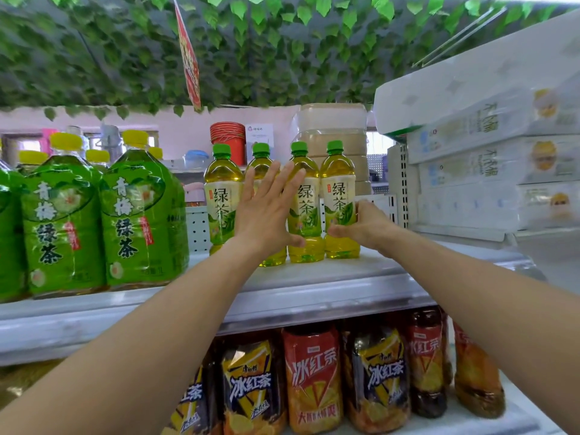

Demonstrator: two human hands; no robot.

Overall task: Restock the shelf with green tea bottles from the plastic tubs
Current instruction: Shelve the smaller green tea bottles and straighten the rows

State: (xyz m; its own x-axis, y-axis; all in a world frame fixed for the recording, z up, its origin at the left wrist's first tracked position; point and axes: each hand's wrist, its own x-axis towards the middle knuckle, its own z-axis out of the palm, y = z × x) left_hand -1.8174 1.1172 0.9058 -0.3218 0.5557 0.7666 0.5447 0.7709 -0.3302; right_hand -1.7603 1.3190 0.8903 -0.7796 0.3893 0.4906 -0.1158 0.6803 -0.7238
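Our forearms reach over the iced black tea bottles up to the shelf, where four green tea bottles stand upright in a close row. The left grip lies open and flat against the middle bottles, we think to steady the row, while the right grip is curled around the rightmost bottle, probably to press it against its neighbour. The plastic tubs we do not see.
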